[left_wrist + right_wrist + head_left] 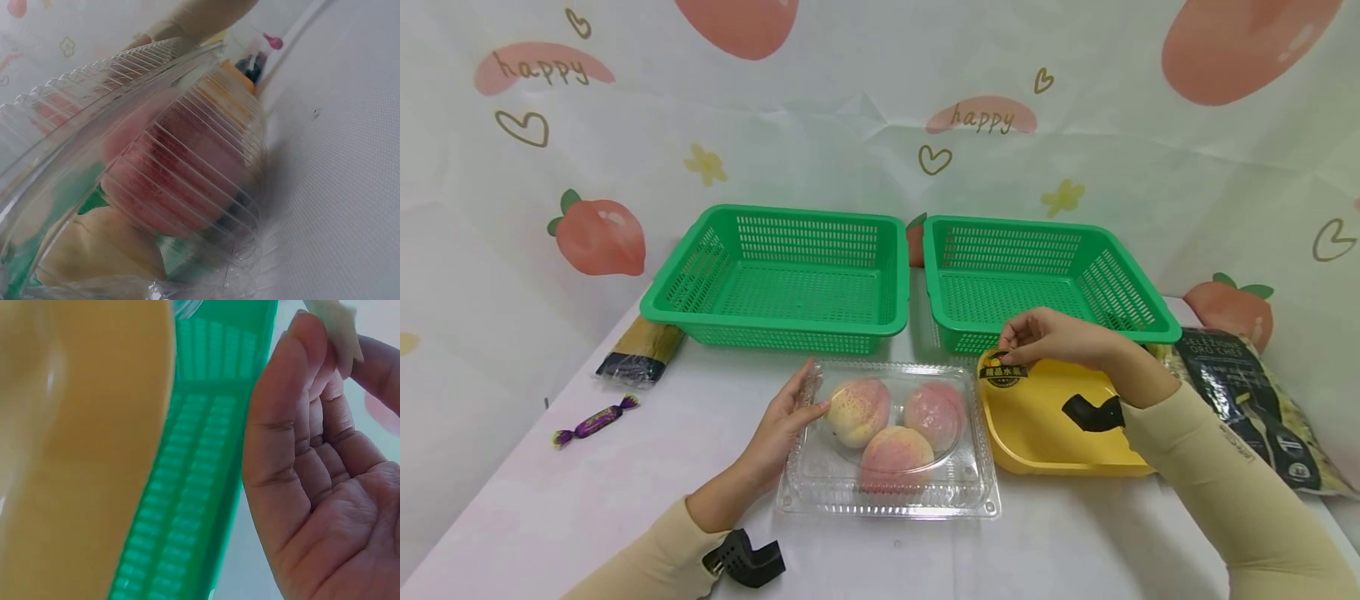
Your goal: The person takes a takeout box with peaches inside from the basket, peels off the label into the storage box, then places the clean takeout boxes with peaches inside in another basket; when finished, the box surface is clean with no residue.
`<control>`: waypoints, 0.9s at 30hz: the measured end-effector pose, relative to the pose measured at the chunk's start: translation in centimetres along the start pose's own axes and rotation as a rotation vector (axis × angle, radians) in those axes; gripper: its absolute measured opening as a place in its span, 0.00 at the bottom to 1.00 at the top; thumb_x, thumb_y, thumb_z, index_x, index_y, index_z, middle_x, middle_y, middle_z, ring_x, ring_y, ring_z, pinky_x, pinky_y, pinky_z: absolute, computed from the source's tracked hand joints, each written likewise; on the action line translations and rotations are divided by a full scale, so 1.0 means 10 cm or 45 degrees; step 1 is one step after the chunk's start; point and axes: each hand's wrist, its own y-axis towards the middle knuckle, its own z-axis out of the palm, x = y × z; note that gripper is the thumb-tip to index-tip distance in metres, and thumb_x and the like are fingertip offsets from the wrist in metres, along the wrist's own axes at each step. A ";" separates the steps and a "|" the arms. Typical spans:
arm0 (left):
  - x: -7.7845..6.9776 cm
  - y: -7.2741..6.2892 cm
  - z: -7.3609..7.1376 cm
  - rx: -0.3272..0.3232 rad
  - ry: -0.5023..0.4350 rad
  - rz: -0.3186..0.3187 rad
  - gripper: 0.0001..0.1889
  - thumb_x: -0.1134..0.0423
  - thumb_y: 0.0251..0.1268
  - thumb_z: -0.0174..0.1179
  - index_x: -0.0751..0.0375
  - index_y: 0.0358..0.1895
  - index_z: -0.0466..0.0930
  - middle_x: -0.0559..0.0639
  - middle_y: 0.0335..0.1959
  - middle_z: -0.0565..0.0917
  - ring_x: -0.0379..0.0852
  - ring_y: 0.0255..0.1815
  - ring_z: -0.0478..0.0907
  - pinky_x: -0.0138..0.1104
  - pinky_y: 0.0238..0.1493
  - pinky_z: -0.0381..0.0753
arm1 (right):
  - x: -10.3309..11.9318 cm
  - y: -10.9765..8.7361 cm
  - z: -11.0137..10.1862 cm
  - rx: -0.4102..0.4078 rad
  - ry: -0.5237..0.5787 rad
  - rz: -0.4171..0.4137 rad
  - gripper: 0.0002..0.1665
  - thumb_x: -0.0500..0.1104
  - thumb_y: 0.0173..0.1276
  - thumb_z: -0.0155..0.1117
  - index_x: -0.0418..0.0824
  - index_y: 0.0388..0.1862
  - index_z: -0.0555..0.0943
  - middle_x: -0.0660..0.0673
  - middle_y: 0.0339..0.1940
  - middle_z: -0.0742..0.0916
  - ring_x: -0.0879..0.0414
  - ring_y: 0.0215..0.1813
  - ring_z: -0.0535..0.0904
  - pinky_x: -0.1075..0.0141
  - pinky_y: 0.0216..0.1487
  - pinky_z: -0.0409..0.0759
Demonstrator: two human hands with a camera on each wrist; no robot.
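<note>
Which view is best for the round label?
Head: the label's printed face shows toward the camera, pinched by the right hand. Right wrist: just a pale piece between the fingers, cut off by the frame's top, no print visible. Left wrist: can't make it out there.

White table (715, 396): baskets (790, 324), box (816, 483), tub (1052, 433), packets (1247, 400), candy (597, 422)

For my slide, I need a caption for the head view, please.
The left hand holds a clear box of three peaches while the right hand pinches a round sticker.
</note>
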 end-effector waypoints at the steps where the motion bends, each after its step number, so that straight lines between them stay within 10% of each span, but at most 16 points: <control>1: 0.00 0.00 0.00 0.000 -0.003 -0.001 0.37 0.66 0.69 0.46 0.59 0.75 0.36 0.57 0.76 0.40 0.54 0.77 0.37 0.48 0.75 0.39 | -0.03 -0.03 0.00 -0.013 0.012 0.004 0.10 0.40 0.65 0.61 0.32 0.36 0.75 0.50 0.26 0.81 0.58 0.28 0.77 0.63 0.38 0.82; 27: -0.01 0.00 0.00 -0.003 -0.002 -0.007 0.37 0.65 0.69 0.48 0.59 0.75 0.36 0.58 0.76 0.40 0.54 0.77 0.37 0.48 0.75 0.39 | -0.77 -0.35 -0.05 -0.114 0.066 0.130 0.23 0.38 0.66 0.58 0.20 0.53 0.72 0.40 0.44 0.85 0.64 0.38 0.82 0.65 0.47 0.82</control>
